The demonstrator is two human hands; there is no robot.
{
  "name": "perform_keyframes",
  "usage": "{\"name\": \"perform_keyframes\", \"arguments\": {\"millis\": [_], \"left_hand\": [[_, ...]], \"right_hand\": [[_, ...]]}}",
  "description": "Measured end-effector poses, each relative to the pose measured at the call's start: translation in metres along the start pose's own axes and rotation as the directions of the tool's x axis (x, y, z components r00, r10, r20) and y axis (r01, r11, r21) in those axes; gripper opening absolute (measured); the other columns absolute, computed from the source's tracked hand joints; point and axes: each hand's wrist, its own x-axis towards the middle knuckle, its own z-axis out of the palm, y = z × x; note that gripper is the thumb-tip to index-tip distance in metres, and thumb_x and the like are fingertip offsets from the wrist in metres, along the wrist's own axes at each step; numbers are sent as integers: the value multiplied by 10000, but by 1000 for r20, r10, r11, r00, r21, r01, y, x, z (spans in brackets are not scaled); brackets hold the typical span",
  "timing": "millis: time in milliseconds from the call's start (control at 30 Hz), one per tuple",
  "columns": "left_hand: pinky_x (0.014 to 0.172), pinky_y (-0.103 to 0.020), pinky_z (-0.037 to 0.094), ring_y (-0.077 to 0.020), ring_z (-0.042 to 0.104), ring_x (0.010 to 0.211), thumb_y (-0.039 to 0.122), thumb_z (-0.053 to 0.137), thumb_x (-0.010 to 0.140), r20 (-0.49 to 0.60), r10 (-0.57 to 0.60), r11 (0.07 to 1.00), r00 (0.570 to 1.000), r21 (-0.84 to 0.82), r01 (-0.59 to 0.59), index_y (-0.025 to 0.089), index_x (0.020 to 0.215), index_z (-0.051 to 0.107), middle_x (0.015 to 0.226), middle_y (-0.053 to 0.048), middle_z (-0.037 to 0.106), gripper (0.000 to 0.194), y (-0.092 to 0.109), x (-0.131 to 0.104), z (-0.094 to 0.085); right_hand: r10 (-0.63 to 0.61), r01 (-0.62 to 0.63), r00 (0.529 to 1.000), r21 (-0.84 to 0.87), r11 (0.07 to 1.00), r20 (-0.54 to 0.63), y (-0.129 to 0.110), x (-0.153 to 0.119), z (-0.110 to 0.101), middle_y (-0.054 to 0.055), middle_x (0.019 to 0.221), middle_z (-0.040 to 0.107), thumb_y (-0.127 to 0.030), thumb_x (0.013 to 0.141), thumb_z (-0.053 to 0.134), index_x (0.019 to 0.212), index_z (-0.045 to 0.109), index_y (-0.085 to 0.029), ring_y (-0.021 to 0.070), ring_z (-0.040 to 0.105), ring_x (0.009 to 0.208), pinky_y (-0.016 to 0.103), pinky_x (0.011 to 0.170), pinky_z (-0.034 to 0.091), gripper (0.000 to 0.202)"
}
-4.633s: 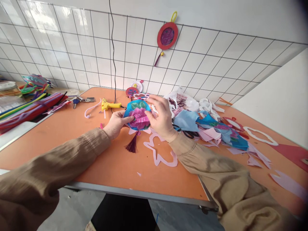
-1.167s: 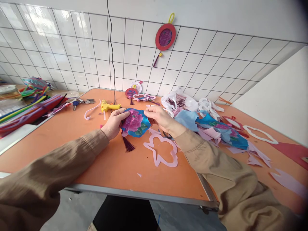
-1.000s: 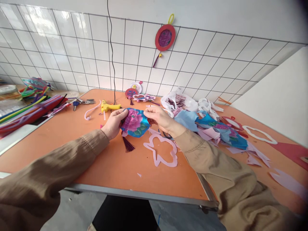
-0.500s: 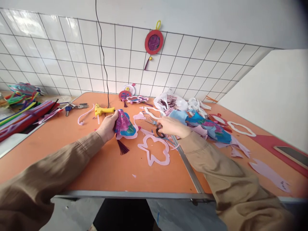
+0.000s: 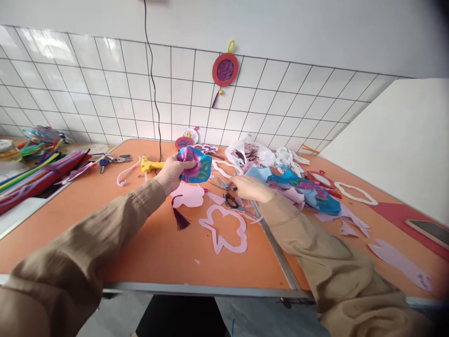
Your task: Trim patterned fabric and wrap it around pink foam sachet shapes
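Shiny, rumpled blue fabric piece, roughly round, pink flower print: pinched in my left hand above the counter. Just below it in view, smooth pink scalloped sheet and dark stringy tassel. Right hand at black-looped metal scissors; can't tell if it's gripping. Nearer me, flat pink flower-outline cutout.

On my head-camera feed, the person wears a tan cloth left sleeve and matching right sleeve, both long, loose and creased, with plain cuffs. Left hand and right hand are bare. Black clothing shows at the near middle.
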Motion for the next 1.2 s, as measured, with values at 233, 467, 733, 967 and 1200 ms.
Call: {"name": "perform_keyframes", "arguments": {"millis": [233, 467, 733, 967, 1200], "left_hand": [[602, -267, 585, -138, 668, 563, 15, 817, 612, 65, -34, 999, 997, -10, 35, 105, 722, 680, 660, -33, 704, 197, -11, 3, 8], [499, -193, 523, -104, 635, 510, 133, 861, 670, 232, -158, 978, 960, 169, 121, 89, 709, 708, 644, -46, 692, 163, -19, 2, 22], [552, -224, 571, -118, 659, 514, 63, 827, 685, 66, -152, 986, 986, 71, 147, 100, 694, 665, 622, -33, 679, 167, -38, 15, 25], [551, -197, 563, -107, 659, 497, 6, 756, 728, -20, -55, 993, 998, 101, 57, 83, 641, 660, 595, -38, 676, 150, -27, 19, 23], [530, -211, 540, -109, 639, 482, 14, 725, 741, -151, 14, 988, 988, 152, 9, 101, 659, 653, 571, -21, 661, 140, -23, 24, 21]], "right_hand": [[34, -38, 996, -62, 997, -77, -5, 3, -4, 187, 1133, 698, -129, 899, 517, 1227, 637, -141, 298, 672, 1007, 308, 730, 438, 350], [31, 60, 909, 204, 977, -415, -4, 7, 0, 115, 1023, 657, -78, 871, 458, 1023, 656, -161, 233, 616, 926, 294, 723, 403, 263], [-98, 411, 810, 441, 798, -578, -18, 10, 2, 40, 759, 590, -83, 764, 546, 695, 621, -176, 178, 557, 733, 292, 679, 419, 138], [0, 447, 841, 695, 563, -541, -11, 19, 7, 27, 793, 646, -172, 719, 636, 764, 689, -182, 162, 606, 718, 305, 692, 493, 71], [115, 266, 911, 777, 570, -396, 14, 30, 23, 111, 1115, 718, -278, 732, 700, 1055, 712, -175, 192, 669, 849, 339, 783, 534, 340]]}}
